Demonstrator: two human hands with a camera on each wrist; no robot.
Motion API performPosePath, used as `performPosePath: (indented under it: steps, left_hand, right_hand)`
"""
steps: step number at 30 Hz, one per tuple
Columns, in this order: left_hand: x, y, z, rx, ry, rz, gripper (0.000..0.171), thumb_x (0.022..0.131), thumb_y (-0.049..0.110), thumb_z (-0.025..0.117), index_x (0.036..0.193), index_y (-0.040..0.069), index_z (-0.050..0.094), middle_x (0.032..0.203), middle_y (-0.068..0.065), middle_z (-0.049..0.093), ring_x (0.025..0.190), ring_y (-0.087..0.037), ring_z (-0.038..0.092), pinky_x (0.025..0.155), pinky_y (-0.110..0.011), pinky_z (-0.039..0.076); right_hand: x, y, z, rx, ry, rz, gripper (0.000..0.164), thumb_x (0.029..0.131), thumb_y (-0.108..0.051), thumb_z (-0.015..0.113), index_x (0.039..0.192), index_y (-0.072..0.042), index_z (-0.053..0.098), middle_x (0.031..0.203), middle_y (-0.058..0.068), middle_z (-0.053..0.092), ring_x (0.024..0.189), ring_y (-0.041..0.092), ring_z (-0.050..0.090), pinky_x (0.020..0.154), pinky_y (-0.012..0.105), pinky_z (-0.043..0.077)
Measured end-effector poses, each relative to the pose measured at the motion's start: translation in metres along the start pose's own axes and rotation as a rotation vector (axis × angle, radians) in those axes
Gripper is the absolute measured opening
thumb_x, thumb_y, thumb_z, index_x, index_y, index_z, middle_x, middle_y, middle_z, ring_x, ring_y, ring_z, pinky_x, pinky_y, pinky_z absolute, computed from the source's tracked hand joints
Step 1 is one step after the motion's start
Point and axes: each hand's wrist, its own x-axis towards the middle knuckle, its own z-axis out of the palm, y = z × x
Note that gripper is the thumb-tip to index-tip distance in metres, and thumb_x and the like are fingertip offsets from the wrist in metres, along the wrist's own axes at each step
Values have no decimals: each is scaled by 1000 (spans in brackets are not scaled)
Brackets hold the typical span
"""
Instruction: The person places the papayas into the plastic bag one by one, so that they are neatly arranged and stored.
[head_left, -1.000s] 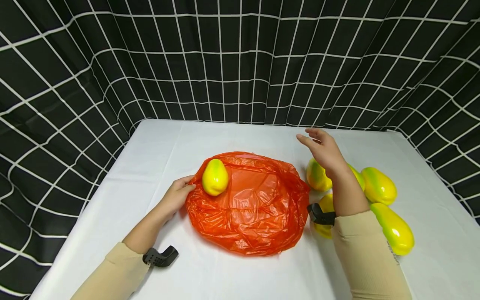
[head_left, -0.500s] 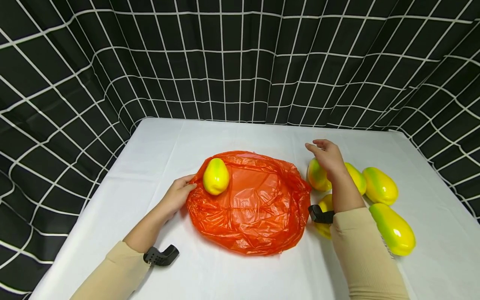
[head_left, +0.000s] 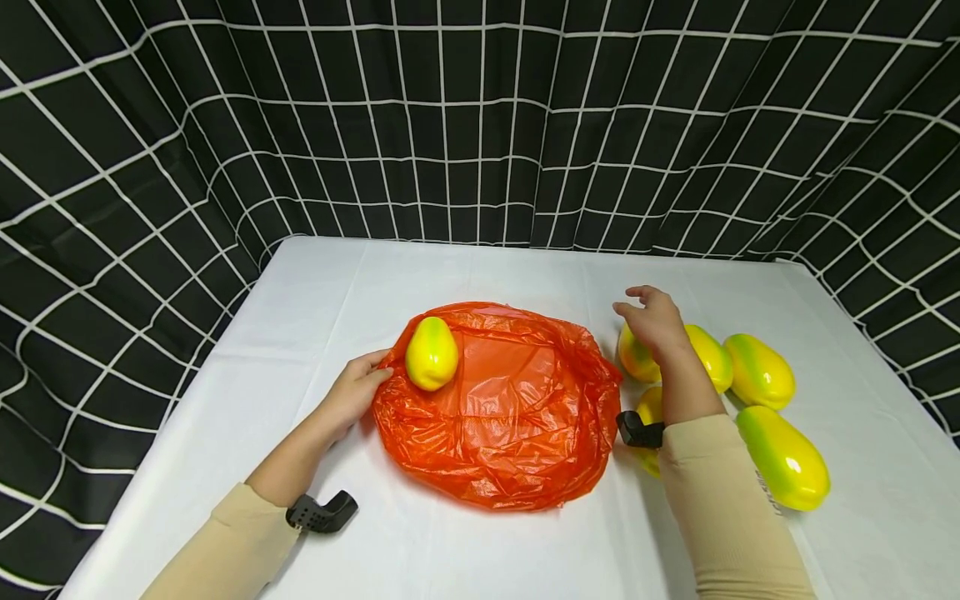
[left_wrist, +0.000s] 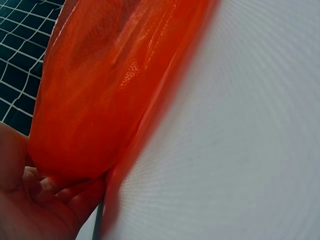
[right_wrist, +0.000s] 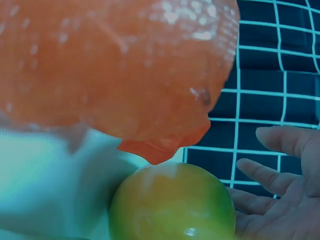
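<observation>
A red plastic bag (head_left: 517, 417) lies spread with its mouth up, and a glossy yellow-green papaya (head_left: 431, 354) rests inside at its left. My left hand (head_left: 352, 392) pinches the bag's left rim; in the left wrist view the red film (left_wrist: 90, 110) passes between thumb and fingers. My right hand (head_left: 654, 318) is over a papaya (head_left: 636, 358) just right of the bag, its fingers parted and holding nothing. In the right wrist view that hand (right_wrist: 290, 185) is beside a papaya (right_wrist: 172, 202) near the bag's edge (right_wrist: 165, 147). My right forearm partly hides the nearest papayas.
More papayas lie at the right: one by my wrist (head_left: 711, 358), one behind it (head_left: 759, 372), one nearer the front (head_left: 786, 460) and one partly under the wrist camera (head_left: 649, 408). A white cloth (head_left: 450, 550) covers the table. Black curtains with white grid lines (head_left: 480, 125) enclose it.
My right hand has come down and slightly right, from above the far side toward the papaya beside the bag. My left hand and the bag have stayed almost still.
</observation>
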Motion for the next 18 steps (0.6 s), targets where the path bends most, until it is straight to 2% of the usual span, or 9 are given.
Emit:
performPosePath:
  steps: [6, 11, 18]
  left_hand:
    - [0, -1, 0, -1, 0, 2, 44, 97, 10, 37, 138, -5, 38, 137, -22, 48, 115, -26, 54, 94, -26, 47]
    - [0, -1, 0, -2, -4, 5, 44, 97, 10, 36, 138, -6, 38, 137, -22, 48, 113, -23, 56, 88, -19, 48]
    - [0, 0, 0, -9, -3, 3, 44, 97, 10, 36, 138, -6, 37, 137, -22, 48, 114, -25, 56, 90, -21, 49]
  right_hand:
    - [1, 1, 0, -43, 20, 6, 56, 94, -23, 46, 143, -2, 31, 148, 29, 25, 129, 46, 32, 107, 55, 32]
    - [3, 4, 0, -132, 7, 11, 56, 90, -18, 51, 140, 0, 35, 143, 31, 32, 124, 45, 38, 105, 52, 37]
    - [3, 6, 2, -253, -40, -21, 57, 85, -11, 58, 137, 2, 39, 137, 31, 39, 113, 42, 41, 103, 53, 39]
